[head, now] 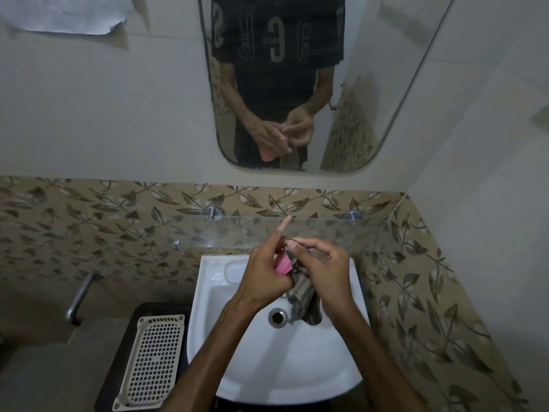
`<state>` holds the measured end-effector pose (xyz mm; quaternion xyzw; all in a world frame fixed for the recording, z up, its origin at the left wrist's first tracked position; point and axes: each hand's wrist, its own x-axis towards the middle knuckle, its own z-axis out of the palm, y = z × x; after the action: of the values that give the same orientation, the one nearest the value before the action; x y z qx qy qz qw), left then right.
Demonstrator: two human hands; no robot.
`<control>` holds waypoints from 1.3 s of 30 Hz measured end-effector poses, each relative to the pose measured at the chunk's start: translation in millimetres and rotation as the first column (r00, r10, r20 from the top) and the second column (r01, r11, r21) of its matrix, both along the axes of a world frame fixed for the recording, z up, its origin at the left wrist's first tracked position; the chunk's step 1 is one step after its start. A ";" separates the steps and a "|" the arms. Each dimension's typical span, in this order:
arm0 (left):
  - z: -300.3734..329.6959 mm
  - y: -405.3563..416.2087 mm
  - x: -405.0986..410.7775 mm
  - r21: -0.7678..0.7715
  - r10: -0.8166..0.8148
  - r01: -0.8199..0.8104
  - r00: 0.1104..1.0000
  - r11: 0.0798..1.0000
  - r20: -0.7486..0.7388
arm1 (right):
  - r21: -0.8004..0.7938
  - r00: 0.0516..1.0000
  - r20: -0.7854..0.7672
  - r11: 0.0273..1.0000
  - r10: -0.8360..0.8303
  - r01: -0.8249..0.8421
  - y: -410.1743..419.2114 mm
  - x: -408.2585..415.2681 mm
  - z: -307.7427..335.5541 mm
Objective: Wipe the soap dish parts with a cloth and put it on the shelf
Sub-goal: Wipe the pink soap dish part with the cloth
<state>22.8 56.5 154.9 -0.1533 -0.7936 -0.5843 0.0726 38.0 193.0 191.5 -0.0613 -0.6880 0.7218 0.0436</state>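
My left hand [266,272] grips a pink soap dish part [282,265] above the white sink [297,367], its index finger pointing up. Most of the pink part is hidden by my fingers. My right hand [325,273] holds a grey striped cloth [303,295] against the pink part, and the cloth hangs down toward the drain [277,316]. A white perforated tray [151,361], the dish's grid part, lies flat on a dark stand left of the sink. The glass shelf [341,233] runs along the wall just behind my hands.
A mirror [371,84] above the shelf reflects my hands and the pink part. A metal tap [78,298] sticks out at the left. Leaf-patterned tiles cover the wall and the right side. Two metal brackets [212,212] hold the shelf.
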 end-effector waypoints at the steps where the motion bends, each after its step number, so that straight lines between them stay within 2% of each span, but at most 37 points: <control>1: -1.3 0.0 -0.5 -0.053 -0.003 0.003 1.000 0.999 -0.017 | -0.121 0.994 0.106 0.993 0.026 -0.013 3.1 -2.8 1.7; 2: -2.6 -0.5 -0.1 -0.098 -0.012 0.008 0.999 0.995 -0.036 | -0.213 0.982 0.180 0.977 0.061 -0.021 5.0 -4.4 3.7; 4: -6.6 -3.4 0.1 -0.155 -0.036 0.022 0.996 0.988 -0.087 | -0.279 0.970 0.224 0.960 0.097 -0.032 4.3 -3.4 5.5; 6: -9.9 -5.5 -0.7 -0.170 -0.058 0.037 0.991 0.985 -0.121 | -0.307 0.976 0.203 0.952 0.079 -0.013 0.2 -0.1 4.9; 9: -9.4 -2.8 0.0 -0.146 -0.024 0.017 0.999 0.989 -0.045 | -0.317 0.985 0.170 0.947 -0.002 0.056 -5.1 2.5 4.0; 11: -7.2 -2.1 2.4 -0.059 -0.009 0.014 0.997 0.998 0.075 | -0.166 0.998 0.053 0.985 -0.034 0.042 -8.5 6.1 3.0; 14: -4.2 0.3 3.1 0.167 -0.088 0.046 0.964 0.985 0.250 | 0.094 0.993 -0.118 0.995 -0.019 0.030 -13.2 13.0 0.4; 16: -1.9 2.8 6.0 0.196 -0.054 0.003 0.965 0.981 0.258 | 0.261 0.979 -0.206 0.964 0.000 0.055 -14.0 17.2 -4.1; 18: 3.6 7.4 12.6 0.231 -0.002 -0.045 0.980 0.972 0.199 | 0.398 0.961 -0.275 0.909 -0.008 0.122 -12.7 19.8 -5.0; 21: 4.4 14.1 14.3 0.211 0.013 -0.028 0.997 0.977 0.073 | 0.313 0.971 -0.214 0.934 -0.105 0.170 -0.6 2.0 5.6; 24: -0.5 20.1 12.0 0.166 -0.014 0.011 1.000 0.986 0.022 | 0.227 0.988 -0.122 0.966 -0.099 0.125 5.4 -10.6 13.5; 27: -4.9 17.4 13.3 0.192 0.049 -0.049 0.999 0.980 0.001 | 0.284 0.975 -0.224 0.958 0.015 0.050 -0.5 5.6 12.2; 29: -4.0 15.4 10.1 0.180 0.063 -0.057 0.998 0.982 -0.028 | 0.299 0.973 -0.230 0.952 0.007 0.064 3.4 2.5 8.9; 31: -3.0 17.8 6.7 0.173 0.070 -0.070 0.998 0.982 0.008 | 0.148 0.994 -0.107 0.988 -0.028 0.044 0.9 -4.3 6.8; 32: -3.3 19.1 7.0 0.221 0.088 -0.098 0.995 0.970 0.056 | 0.104 0.998 -0.061 0.994 -0.023 0.029 -5.7 -2.7 3.8; 34: -5.9 20.2 6.5 0.304 0.129 -0.154 0.986 0.940 0.103 | 0.123 0.997 -0.073 0.991 -0.035 0.044 -22.1 5.6 -5.2; 37: -2.0 20.8 6.0 0.311 0.158 -0.191 0.979 0.931 0.129 | 0.060 0.986 -0.112 0.990 -0.122 0.130 -25.9 4.3 -13.0; 39: 3.2 19.1 4.1 0.323 0.157 -0.182 0.982 0.929 0.102 | 0.010 0.988 -0.067 0.990 -0.141 0.142 -16.3 -8.6 -11.6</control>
<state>26.9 75.7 158.1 -0.0481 -0.6967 -0.7060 0.1180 29.4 176.8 179.9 -0.0855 -0.6853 0.7135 0.1179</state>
